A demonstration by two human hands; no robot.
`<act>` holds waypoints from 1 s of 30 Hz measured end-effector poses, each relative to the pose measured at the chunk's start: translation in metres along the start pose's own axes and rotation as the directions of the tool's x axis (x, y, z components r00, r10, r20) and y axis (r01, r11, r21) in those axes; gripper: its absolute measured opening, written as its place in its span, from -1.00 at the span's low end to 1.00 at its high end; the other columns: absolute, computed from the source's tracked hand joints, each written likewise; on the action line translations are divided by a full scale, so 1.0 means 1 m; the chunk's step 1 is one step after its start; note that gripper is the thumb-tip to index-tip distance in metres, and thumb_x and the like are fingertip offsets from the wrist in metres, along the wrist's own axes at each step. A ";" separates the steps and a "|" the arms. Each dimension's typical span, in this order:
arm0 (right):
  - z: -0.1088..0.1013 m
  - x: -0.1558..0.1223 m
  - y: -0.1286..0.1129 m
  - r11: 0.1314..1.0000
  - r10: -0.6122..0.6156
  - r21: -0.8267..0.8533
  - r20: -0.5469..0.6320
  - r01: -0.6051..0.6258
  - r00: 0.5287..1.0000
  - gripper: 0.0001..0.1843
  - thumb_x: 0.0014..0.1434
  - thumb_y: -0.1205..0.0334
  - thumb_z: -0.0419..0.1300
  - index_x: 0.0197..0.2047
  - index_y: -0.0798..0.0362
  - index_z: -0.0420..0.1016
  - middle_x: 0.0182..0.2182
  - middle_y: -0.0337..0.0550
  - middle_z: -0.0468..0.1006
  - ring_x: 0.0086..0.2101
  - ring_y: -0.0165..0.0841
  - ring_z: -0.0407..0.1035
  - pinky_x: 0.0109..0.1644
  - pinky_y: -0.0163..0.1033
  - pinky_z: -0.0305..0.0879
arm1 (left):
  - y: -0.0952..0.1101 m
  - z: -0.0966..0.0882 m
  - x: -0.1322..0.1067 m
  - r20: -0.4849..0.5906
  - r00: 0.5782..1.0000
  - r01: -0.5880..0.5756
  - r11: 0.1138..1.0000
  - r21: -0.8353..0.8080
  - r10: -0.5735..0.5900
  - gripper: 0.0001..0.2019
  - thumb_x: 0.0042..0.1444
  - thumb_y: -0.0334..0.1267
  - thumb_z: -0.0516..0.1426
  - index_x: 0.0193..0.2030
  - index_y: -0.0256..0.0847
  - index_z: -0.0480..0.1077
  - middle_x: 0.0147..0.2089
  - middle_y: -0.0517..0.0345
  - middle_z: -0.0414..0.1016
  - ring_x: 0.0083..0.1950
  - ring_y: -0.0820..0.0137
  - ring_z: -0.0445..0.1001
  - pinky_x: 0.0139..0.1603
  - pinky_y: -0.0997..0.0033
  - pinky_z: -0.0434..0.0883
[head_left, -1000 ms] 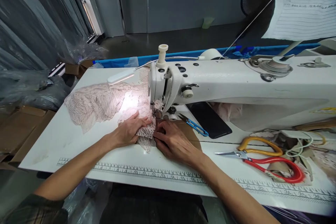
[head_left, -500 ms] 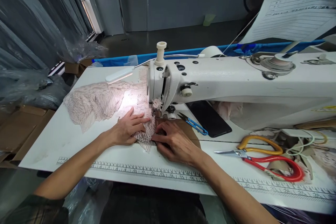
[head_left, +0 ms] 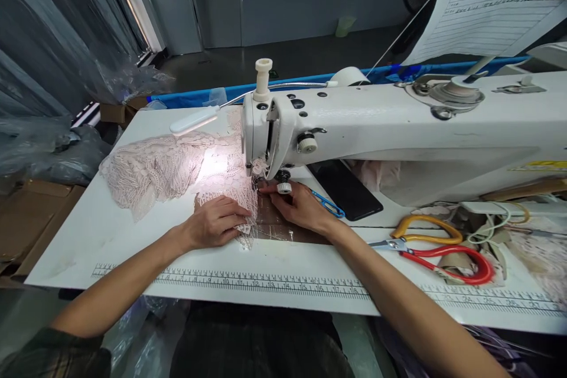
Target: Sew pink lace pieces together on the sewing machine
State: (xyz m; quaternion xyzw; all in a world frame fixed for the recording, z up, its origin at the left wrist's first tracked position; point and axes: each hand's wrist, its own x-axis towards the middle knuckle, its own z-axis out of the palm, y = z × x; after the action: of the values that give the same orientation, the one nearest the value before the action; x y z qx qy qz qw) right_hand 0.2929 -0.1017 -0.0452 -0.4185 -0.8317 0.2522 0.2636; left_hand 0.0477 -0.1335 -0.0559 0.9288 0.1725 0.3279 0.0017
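Observation:
Pale pink lace fabric lies bunched on the left of the white table, and one end runs under the head of the white sewing machine. My left hand is on that lace just in front of the needle area, fingers bent and closed on its edge. Close by the presser foot, my right hand reaches in with its fingers drawn together. The tension knob partly covers those fingertips, and what they hold cannot be made out. Beneath the hands a brown plate shows on the machine bed.
Blue thread snips and a black phone lie behind my right hand. Scissors with red and orange handles rest at the right beside fabric scraps. A white lamp lights the lace. A printed ruler follows the front edge.
My right hand has moved away from the lace, back and up to the presser foot, uncovering the brown plate. My left hand's fingers have curled in. The view has shifted slightly.

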 end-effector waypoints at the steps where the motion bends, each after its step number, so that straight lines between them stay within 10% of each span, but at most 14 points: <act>1: 0.005 -0.001 0.003 0.999 -0.041 -0.010 -0.010 0.041 0.999 -0.66 0.23 0.34 0.02 -0.08 -0.02 0.60 -0.22 -0.11 0.54 -0.29 -0.32 0.43 -0.18 -0.20 0.37 | 0.000 0.000 0.000 0.027 1.000 -0.013 1.000 0.011 0.012 -0.89 0.19 -0.42 0.09 -0.18 -0.26 0.41 -0.14 -0.01 0.59 -0.20 0.34 0.54 -0.18 0.28 0.52; 23: 0.018 -0.013 0.007 0.946 -0.121 -0.292 0.090 0.142 0.989 -0.63 0.27 0.24 0.09 0.10 -0.17 0.52 -0.11 -0.02 0.43 -0.27 -0.27 0.36 -0.18 -0.16 0.34 | 0.009 -0.003 0.005 0.062 0.992 -0.117 0.971 0.210 0.106 -0.94 0.24 -0.40 0.11 -0.24 -0.29 0.42 -0.21 0.01 0.60 -0.28 0.35 0.54 -0.31 0.31 0.49; 30: 0.017 -0.013 0.005 0.970 -0.122 -0.206 0.053 0.130 0.991 -0.61 0.29 0.24 0.04 0.12 -0.10 0.50 -0.06 0.01 0.45 -0.18 -0.23 0.41 -0.11 -0.11 0.38 | 0.010 -0.002 0.003 0.022 0.992 -0.127 0.951 0.282 0.126 -0.93 0.24 -0.46 0.09 -0.27 -0.37 0.39 -0.15 -0.08 0.60 -0.13 0.28 0.59 -0.03 0.22 0.57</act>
State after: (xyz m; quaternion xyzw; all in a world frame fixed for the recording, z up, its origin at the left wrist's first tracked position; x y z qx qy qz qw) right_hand 0.2911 -0.1130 -0.0643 -0.3852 -0.8836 0.1542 0.2170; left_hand 0.0521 -0.1425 -0.0517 0.9293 0.1577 0.2977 -0.1514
